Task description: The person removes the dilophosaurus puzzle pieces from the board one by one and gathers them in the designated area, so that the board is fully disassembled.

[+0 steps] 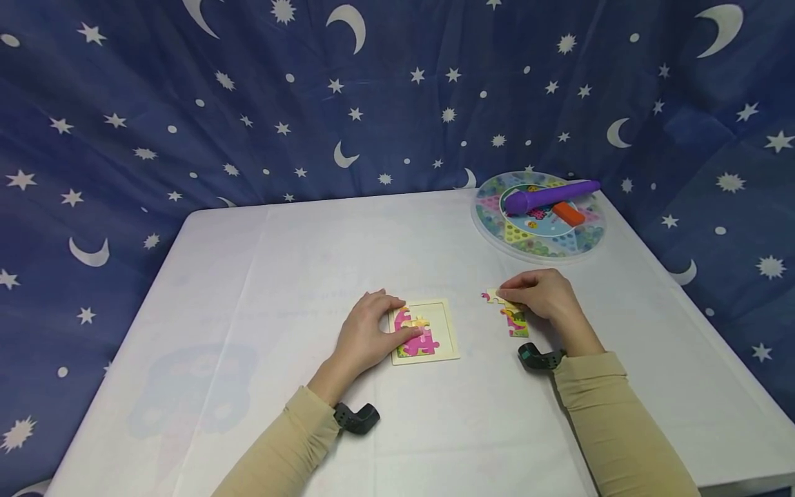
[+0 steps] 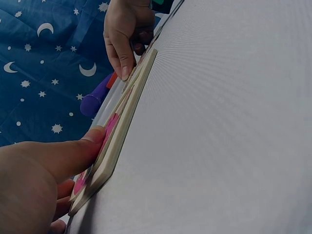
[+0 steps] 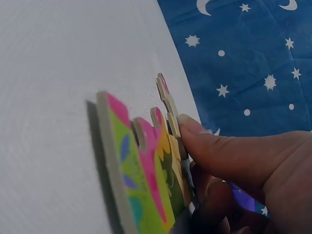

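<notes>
A square wooden puzzle board (image 1: 452,345) lies on the white table, with several joined pink and yellow pieces (image 1: 419,343) in its left part. My left hand (image 1: 368,331) grips the board's left side, its thumb resting on the pink pieces, as the left wrist view also shows. To the right of the board, my right hand (image 1: 542,297) pinches a puzzle piece (image 3: 170,109) between thumb and fingers; the fingers hide part of it. Close below that hand are several loose pieces (image 1: 515,323) in green, pink and yellow, set edge to edge.
At the table's back right lies a round, colourful board (image 1: 522,238) bearing a purple microphone-shaped stick (image 1: 553,196) and an orange block (image 1: 568,213). Behind the table hangs a dark blue curtain (image 1: 385,138) with moons and stars. A dark camera (image 1: 359,419) is strapped to my left wrist.
</notes>
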`<state>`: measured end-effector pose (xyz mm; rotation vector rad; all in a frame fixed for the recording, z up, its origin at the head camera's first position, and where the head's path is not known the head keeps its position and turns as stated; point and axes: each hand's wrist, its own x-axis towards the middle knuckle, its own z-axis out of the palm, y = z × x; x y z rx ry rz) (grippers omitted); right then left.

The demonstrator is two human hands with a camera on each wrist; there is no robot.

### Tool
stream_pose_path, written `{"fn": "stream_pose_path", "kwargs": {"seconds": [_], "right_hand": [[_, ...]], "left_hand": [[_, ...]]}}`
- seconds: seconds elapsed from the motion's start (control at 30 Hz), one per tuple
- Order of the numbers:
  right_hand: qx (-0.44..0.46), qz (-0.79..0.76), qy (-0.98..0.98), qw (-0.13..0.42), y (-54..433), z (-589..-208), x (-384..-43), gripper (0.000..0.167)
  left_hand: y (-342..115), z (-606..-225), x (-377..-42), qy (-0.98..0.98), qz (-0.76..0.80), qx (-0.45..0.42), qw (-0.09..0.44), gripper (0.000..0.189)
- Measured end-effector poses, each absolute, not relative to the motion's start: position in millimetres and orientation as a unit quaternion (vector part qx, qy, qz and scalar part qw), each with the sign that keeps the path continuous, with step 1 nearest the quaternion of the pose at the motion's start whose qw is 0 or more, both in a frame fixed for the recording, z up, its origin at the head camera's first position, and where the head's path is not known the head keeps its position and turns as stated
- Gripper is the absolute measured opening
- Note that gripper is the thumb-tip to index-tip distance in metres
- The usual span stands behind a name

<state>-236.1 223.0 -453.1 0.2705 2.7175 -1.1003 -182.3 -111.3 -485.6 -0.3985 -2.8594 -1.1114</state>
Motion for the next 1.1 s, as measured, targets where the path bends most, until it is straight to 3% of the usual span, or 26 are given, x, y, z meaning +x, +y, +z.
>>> {"fn": "stream_pose_path", "kwargs": {"seconds": [0.37, 0.7, 1.1], "right_hand": [[0.099, -0.368, 0.919, 0.096, 220, -453, -236, 0.029], [0.09, -0.394, 0.909, 0.102, 221, -448, -232, 0.036], [0.027, -0.414, 0.9, 0.137, 162, -437, -217, 0.029]], "left_hand": [[-112, -485, -182, -0.923, -0.363, -0.129, 0.023, 0.059], [-112, -485, -182, -0.922, -0.36, -0.138, 0.029, 0.06], [-113, -487, -184, -0.922, -0.356, -0.148, 0.038, 0.056]]}}
